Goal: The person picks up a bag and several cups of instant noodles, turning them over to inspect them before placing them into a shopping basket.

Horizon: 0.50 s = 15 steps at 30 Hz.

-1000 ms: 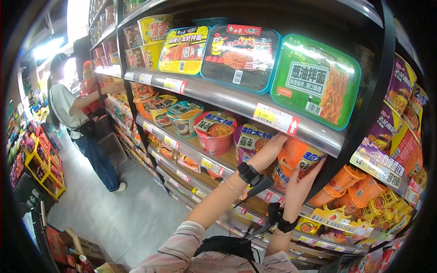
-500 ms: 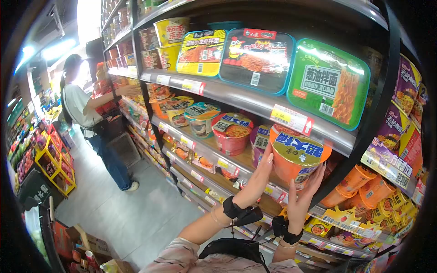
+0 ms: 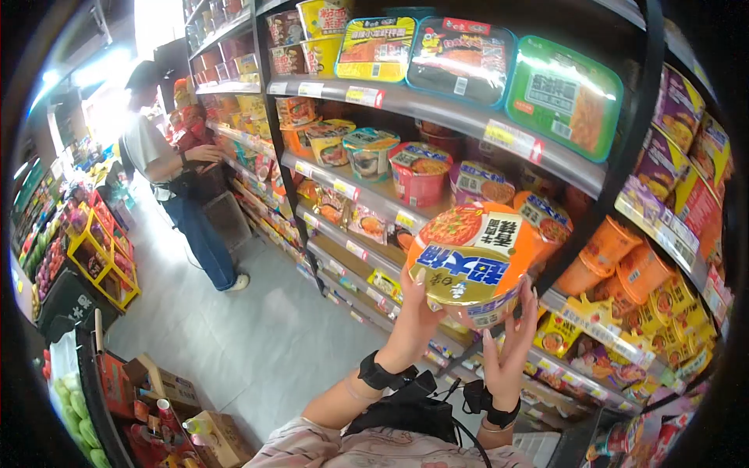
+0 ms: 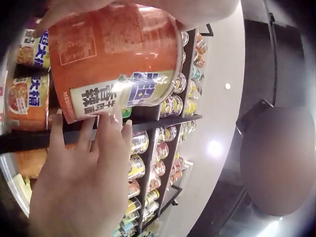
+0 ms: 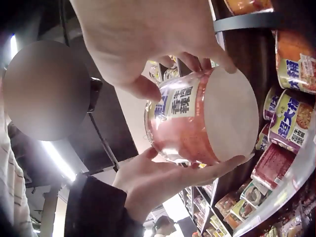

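Observation:
An orange instant noodle bowl (image 3: 468, 257), with a noodle picture and gold and blue lettering on its lid, is held between both hands in front of the shelves. On its left side, my left hand (image 3: 417, 324) grips it, and in the right wrist view its thumb lies on the side with fingers along the white base. My right hand (image 3: 511, 351) holds the opposite side, its thumb and fingers spread round the wall in the right wrist view. Behind, a similar orange bowl (image 3: 546, 214) stands on the shelf beside a purple bowl (image 3: 480, 183).
Noodle trays (image 3: 460, 62) line the shelf above, over a price-tagged edge. A black shelf post (image 3: 616, 183) rises at the right, with stacked orange tubs (image 3: 601, 253) beyond. Another person (image 3: 156, 164) stands in the aisle at left. Cardboard boxes (image 3: 164, 382) lie lower left.
Both hands have drawn the orange noodle bowl off the shelf and back toward the body. Its lid now tilts up toward the head view, and a similar bowl shows behind.

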{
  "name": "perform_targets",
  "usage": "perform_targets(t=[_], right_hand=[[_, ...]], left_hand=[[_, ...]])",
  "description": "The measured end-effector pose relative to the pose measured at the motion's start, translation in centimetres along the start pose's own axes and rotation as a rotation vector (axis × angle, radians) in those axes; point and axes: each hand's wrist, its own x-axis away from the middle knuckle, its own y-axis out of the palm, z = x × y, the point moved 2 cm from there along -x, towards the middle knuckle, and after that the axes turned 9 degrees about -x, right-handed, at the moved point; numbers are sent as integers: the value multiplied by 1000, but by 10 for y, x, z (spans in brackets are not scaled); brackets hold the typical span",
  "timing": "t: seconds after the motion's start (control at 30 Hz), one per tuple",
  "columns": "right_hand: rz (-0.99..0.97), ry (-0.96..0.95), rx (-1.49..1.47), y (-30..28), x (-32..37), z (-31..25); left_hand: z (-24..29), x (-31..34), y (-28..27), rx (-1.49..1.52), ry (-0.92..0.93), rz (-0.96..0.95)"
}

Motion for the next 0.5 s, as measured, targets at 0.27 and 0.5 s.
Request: perform_targets(t=[0.27,0.5], right_hand=[[13,470,-213,-31,87,-59],[63,796,-72,-90,165,-93]], left_hand=[[-23,109,-23,-55,-99,26],[-52,161,-7,-550,-140,-324]])
